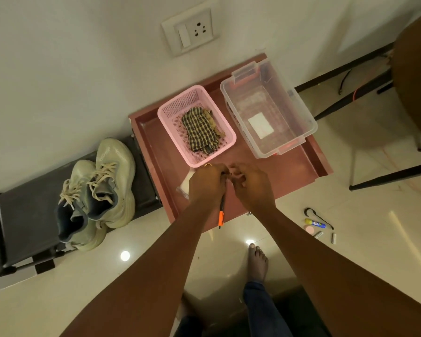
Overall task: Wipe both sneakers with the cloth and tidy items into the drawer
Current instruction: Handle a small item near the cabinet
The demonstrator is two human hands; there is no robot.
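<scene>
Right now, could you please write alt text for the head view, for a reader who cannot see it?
The left hand grips an orange-and-black pen over an open reddish drawer, the right hand close beside it. The drawer holds a pink basket with a checked cloth and a clear tub; two sneakers sit on a black stand.

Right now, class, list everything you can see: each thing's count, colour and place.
drawer: one, reddish-brown, open by the wall
basket: one, pink, inside drawer
cloth: one, checked, in basket
box: one, clear, in drawer beside basket
sneakers: two, pale green, on rack
rack: one, black, left of drawer
pen: one, orange and black, in left hand
packet: one, white, in drawer by left hand
small items: several, mixed, floor at right
socket: one, white, on wall
left hand: one, grips pen
right hand: one, fingers curled beside left hand
</scene>
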